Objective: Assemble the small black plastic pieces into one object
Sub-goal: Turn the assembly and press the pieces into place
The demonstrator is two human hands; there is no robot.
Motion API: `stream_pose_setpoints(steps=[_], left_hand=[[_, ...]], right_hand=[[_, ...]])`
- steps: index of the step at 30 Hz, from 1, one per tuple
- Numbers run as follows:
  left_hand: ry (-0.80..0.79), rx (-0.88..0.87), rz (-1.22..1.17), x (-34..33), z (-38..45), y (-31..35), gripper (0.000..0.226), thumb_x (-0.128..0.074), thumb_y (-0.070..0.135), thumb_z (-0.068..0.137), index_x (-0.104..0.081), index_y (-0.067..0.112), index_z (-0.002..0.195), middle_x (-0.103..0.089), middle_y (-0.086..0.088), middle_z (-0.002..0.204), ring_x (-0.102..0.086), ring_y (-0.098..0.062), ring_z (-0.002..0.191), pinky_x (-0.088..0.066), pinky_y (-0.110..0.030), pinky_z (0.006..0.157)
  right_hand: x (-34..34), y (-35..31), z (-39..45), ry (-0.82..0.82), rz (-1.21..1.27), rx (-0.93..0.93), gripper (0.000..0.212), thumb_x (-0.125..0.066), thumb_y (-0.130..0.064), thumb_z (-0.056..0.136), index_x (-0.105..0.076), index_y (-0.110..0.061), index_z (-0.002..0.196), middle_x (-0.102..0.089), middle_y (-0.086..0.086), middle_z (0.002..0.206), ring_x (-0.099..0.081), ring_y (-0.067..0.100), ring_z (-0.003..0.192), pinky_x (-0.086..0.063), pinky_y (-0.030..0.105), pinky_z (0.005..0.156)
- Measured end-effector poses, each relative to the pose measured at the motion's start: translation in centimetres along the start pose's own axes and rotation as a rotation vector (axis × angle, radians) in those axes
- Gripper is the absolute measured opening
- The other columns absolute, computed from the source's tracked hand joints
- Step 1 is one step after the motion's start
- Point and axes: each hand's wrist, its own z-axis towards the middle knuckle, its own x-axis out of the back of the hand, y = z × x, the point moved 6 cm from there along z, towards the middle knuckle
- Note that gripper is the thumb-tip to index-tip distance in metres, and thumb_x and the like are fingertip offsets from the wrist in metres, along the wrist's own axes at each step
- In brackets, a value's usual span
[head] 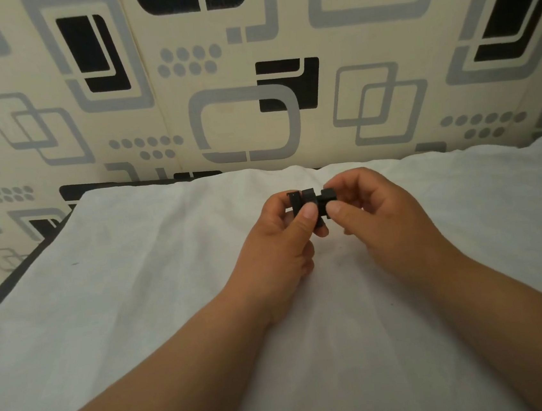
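Your two hands meet above the middle of the surface (137, 286), which is covered with a white cloth, and between them you hold the black pieces (309, 201) up off the cloth. Your left hand (276, 238) pinches the left part of the cluster: the thumb (307, 213) presses against its near face, and the other fingers wrap behind it. Your right hand (374, 214) pinches the right part, with its thumb on the near side and the index finger curled over the top. The remaining fingers of that hand are bent inward under the palm.

The pieces sit side by side, touching or nearly so. At least three blocky segments show along the top edge, with a narrow slat at the far left. A small black tab sticks out below, just under your left thumb. You cannot tell from here whether the segments are already locked together or only held against each other.

Both forearms reach in from the bottom edge. Behind the surface stands a wall (249, 73) with a pattern of grey and black rounded squares.
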Motion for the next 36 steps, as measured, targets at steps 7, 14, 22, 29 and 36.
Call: stream_pose_setpoints(steps=[7,14,22,29,36], left_hand=[[-0.023,-0.022,0.088,-0.3,-0.1,0.1,0.019,-0.046,0.026,0.090,-0.050,0.023,0.108,-0.062,0.012,0.064,-0.037,-0.006,0.041,-0.035,-0.021,0.044],[0.006,-0.017,0.011,-0.1,0.0,0.0,0.017,-0.048,0.027,0.089,-0.051,0.021,0.105,-0.062,0.012,0.062,-0.036,-0.007,0.041,-0.033,-0.021,0.042],[-0.002,-0.007,-0.012,-0.1,0.0,0.0,0.020,-0.048,0.028,0.089,-0.051,0.019,0.106,-0.062,0.011,0.063,-0.035,-0.007,0.040,-0.033,-0.021,0.041],[-0.019,-0.015,0.044,-0.2,-0.1,0.0,0.019,-0.047,0.027,0.089,-0.051,0.022,0.106,-0.062,0.012,0.062,-0.037,-0.006,0.042,-0.034,-0.021,0.042],[-0.012,-0.005,0.028,-0.2,-0.1,0.0,0.020,-0.047,0.026,0.089,-0.051,0.019,0.108,-0.062,0.012,0.062,-0.037,-0.007,0.042,-0.034,-0.021,0.042]], right_hand=[[0.6,0.1,0.2,0.061,0.019,-0.040,0.025,-0.047,-0.047,0.081,-0.056,-0.025,0.073,-0.062,-0.016,0.053,-0.053,0.000,0.046,-0.040,0.012,0.048],[0.1,-0.1,0.0,-0.034,0.112,0.022,0.031,-0.061,-0.028,0.074,-0.048,-0.041,0.099,-0.059,-0.015,0.092,-0.056,0.003,0.079,-0.049,0.019,0.071],[0.1,-0.9,-0.1,-0.029,0.077,0.089,0.045,-0.060,-0.008,0.078,-0.046,-0.043,0.102,-0.057,-0.015,0.093,-0.060,0.008,0.075,-0.051,0.016,0.069],[0.1,-0.6,0.0,-0.048,0.123,0.024,0.021,-0.059,-0.014,0.081,-0.061,-0.030,0.094,-0.064,-0.013,0.071,-0.060,0.004,0.056,-0.049,0.014,0.057],[0.1,-0.2,0.0,-0.063,0.165,-0.021,0.014,-0.057,-0.024,0.082,-0.063,-0.028,0.094,-0.065,-0.019,0.059,-0.057,0.003,0.053,-0.049,0.016,0.053]])
